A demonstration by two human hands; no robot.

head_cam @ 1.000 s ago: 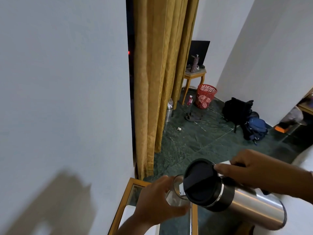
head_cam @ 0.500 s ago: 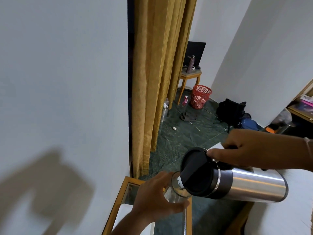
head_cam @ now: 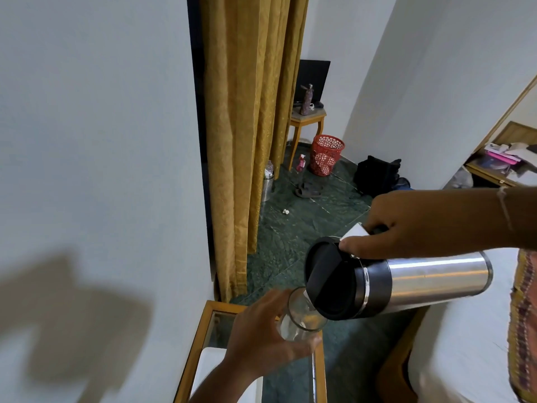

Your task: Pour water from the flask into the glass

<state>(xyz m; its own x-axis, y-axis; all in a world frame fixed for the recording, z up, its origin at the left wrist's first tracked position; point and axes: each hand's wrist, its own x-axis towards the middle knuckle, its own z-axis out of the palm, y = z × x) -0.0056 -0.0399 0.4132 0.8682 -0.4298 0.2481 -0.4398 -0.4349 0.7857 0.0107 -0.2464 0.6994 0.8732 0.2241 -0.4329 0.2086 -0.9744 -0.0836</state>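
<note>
My right hand (head_cam: 430,222) grips the handle of a steel flask (head_cam: 430,280) with a black lid, with the thumb resting on the lid's top edge. The flask lies nearly level, its black spout tipped down over a clear glass (head_cam: 302,318). My left hand (head_cam: 261,335) holds that glass from the left, tilted toward the flask, above the wooden-framed glass table (head_cam: 200,338). A little clear water shows inside the glass. The flask's handle is hidden under my fingers.
A white wall fills the left. A mustard curtain (head_cam: 250,126) hangs just behind the table. A bed with white sheet (head_cam: 465,353) stands at the right. Across the green floor are a red basket (head_cam: 327,154), a black bag (head_cam: 377,174) and a small wooden stool (head_cam: 308,119).
My right hand has lifted the flask's base until the flask is nearly level, its spout dipping over the glass. The left hand kept holding the glass.
</note>
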